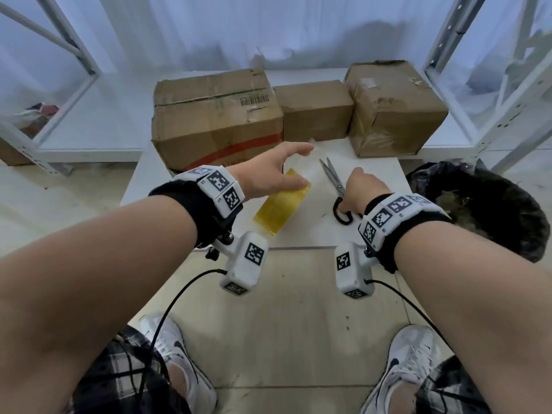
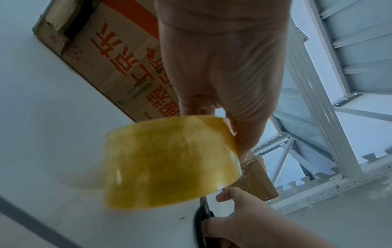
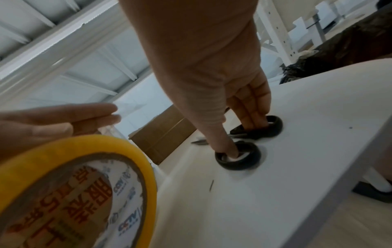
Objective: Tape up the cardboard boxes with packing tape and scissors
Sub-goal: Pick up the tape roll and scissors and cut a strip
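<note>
White table [image 1: 376, 231] between metal shelves carries three cardboard boxes [image 1: 216, 121] in a row at the back, one yellow tape roll [image 1: 280, 204] and one pair of scissors [image 1: 336, 186] nearer. Left hand [image 1: 268, 171] holds the roll, fingers straight; right hand [image 1: 360, 189] has fingers hooked in both scissor handles, which lie on the table.

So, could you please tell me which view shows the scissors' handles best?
The right wrist view: the scissors lie on the white table with both black loops in view and the right hand putting fingers into them. The head view shows the blades, with the loops partly covered. The left wrist view catches only a blurred loop.
</note>
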Motion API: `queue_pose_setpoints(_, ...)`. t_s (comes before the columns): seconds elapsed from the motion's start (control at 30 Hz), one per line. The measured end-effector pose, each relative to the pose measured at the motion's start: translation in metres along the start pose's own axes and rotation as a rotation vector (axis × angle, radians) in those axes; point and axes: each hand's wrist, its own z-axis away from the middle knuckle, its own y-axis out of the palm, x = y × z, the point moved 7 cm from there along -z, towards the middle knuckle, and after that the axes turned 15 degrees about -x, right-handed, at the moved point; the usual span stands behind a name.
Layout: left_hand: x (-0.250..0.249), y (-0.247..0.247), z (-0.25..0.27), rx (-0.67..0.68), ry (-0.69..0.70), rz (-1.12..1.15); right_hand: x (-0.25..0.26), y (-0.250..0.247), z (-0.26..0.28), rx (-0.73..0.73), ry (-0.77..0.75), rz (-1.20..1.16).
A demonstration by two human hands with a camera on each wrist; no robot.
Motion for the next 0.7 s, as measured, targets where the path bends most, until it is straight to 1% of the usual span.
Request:
queue_pose_setpoints(0.07,0.0,-0.001,0.002,-0.012,-0.005,0.01,-0.002,-0.004,0.003,-0.002,-0.012,-0.036)
queue_pose_setpoints(0.17,-0.006,-0.006,0.007,-0.033,-0.003,0.037,-0.005,-0.018,0.007,0.007,-0.039,-0.154)
queue_pose_setpoints(0.23,-0.013,-0.012,0.011,-0.044,-0.011,0.075,-0.009,-0.03,0.008,0.039,-0.021,-0.294)
queue_pose_setpoints(0.33,-0.027,-0.021,0.02,-0.053,-0.025,0.229,-0.012,-0.047,0.011,0.103,0.021,-0.511)
queue_pose_setpoints(0.43,-0.04,-0.036,0.029,-0.065,-0.039,0.321,-0.006,-0.073,0.018,0.094,-0.039,-0.721)
queue_pose_setpoints(0.47,-0.045,-0.041,0.031,-0.074,-0.025,0.318,-0.004,-0.084,0.023,0.078,-0.041,-0.802)
queue_pose_setpoints(0.6,-0.055,-0.065,0.036,-0.144,0.082,0.133,0.006,-0.11,0.036,0.027,-0.005,-1.076)
queue_pose_setpoints(0.7,-0.062,-0.071,0.043,-0.115,0.109,0.093,0.018,-0.129,0.039,-0.031,-0.003,-1.27)
